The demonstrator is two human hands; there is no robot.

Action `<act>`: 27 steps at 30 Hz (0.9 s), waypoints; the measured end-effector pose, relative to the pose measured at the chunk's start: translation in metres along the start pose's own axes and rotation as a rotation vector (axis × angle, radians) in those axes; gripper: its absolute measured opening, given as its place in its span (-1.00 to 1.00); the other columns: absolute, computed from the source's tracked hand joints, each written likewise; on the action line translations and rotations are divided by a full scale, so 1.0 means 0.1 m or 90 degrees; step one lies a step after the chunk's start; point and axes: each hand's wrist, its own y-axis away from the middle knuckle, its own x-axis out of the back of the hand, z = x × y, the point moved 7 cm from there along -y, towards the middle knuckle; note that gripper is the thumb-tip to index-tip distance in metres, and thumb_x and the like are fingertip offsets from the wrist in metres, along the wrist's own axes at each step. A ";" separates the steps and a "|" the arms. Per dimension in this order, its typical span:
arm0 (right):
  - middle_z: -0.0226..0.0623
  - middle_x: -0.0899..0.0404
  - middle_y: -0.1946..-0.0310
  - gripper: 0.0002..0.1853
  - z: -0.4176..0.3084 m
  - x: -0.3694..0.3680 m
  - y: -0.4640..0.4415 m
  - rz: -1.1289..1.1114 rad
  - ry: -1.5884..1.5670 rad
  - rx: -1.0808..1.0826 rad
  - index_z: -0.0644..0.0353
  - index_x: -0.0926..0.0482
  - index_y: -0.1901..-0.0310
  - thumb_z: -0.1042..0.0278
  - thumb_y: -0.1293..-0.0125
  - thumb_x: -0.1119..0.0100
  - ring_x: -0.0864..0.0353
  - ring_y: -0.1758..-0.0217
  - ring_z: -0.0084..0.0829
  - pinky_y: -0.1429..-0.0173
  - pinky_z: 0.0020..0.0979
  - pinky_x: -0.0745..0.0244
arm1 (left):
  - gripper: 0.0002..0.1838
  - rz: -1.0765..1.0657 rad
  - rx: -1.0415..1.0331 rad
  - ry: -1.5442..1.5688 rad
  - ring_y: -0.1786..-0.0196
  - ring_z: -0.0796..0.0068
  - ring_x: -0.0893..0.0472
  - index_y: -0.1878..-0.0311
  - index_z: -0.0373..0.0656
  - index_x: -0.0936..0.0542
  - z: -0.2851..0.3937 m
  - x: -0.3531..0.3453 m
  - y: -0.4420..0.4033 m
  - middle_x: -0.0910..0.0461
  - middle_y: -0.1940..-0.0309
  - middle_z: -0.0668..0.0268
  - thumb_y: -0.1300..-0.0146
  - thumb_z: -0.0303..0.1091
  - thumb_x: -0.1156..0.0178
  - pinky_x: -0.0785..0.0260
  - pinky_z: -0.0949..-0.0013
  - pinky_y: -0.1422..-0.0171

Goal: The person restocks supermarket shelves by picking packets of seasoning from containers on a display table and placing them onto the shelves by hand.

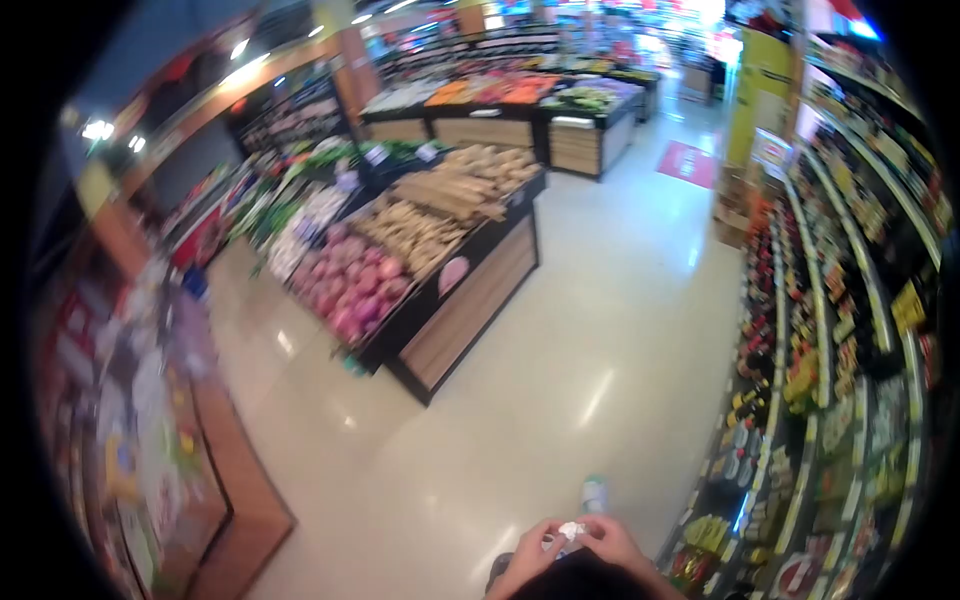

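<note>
Close to my body, at the bottom of the head view, both hands meet around a small white crumpled piece point(572, 530), perhaps paper or plastic; its kind is too small to tell. The fingers of my left hand point(532, 553) pinch it from one side. From the other side my right hand point(610, 543) grips it with bent fingers. Just beyond the hands, a light-coloured shoe point(594, 493) shows on the floor.
A produce stand point(470, 305) with red onions point(350, 280) and root vegetables stands ahead to the left. Stocked shelves point(820, 300) line the right side. A wooden-edged display point(240, 480) is at the left. Pale shiny floor point(600, 300) runs between them.
</note>
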 end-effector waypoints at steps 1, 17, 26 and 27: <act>-0.47 -0.45 0.57 -0.71 0.06 -0.14 -0.08 -0.053 -0.014 0.021 0.21 -0.58 0.15 0.33 -0.07 -0.31 -0.37 0.52 -0.61 0.41 -0.58 -0.29 | -0.78 0.046 0.008 0.008 0.22 0.49 -0.58 0.09 -0.27 -0.49 -0.04 0.10 0.09 -0.58 0.30 0.26 -0.21 -0.43 -0.16 -0.46 0.42 0.08; -0.46 -0.53 0.39 -0.83 -0.18 -1.47 -0.99 -0.542 -0.051 -0.125 0.27 -0.49 0.24 0.40 -0.21 -0.23 -0.44 0.39 -0.73 0.31 -0.61 -0.37 | -0.74 0.504 0.168 0.212 0.21 0.53 -0.52 0.03 -0.19 -0.41 -0.56 0.98 0.66 -0.50 0.28 0.28 -0.20 -0.46 -0.10 -0.44 0.43 0.11; -0.40 -0.53 0.31 -0.84 -0.11 -2.01 -1.42 -0.665 -0.027 -0.109 0.25 -0.49 0.19 0.50 -0.19 -0.16 -0.49 0.29 -0.62 0.22 -0.56 -0.41 | -0.81 0.605 0.246 0.243 0.27 0.59 -0.51 0.13 -0.24 -0.46 -0.63 1.21 0.80 -0.51 0.27 0.27 -0.20 -0.44 -0.13 -0.42 0.48 0.21; -0.40 -0.53 0.31 -0.84 -0.15 -2.07 -1.44 -0.678 -0.024 -0.110 0.25 -0.49 0.19 0.50 -0.19 -0.16 -0.49 0.29 -0.62 0.22 -0.56 -0.41 | -0.83 0.630 0.277 0.189 0.28 0.61 -0.51 0.15 -0.25 -0.47 -0.58 1.29 0.85 -0.51 0.27 0.28 -0.20 -0.44 -0.14 -0.42 0.50 0.25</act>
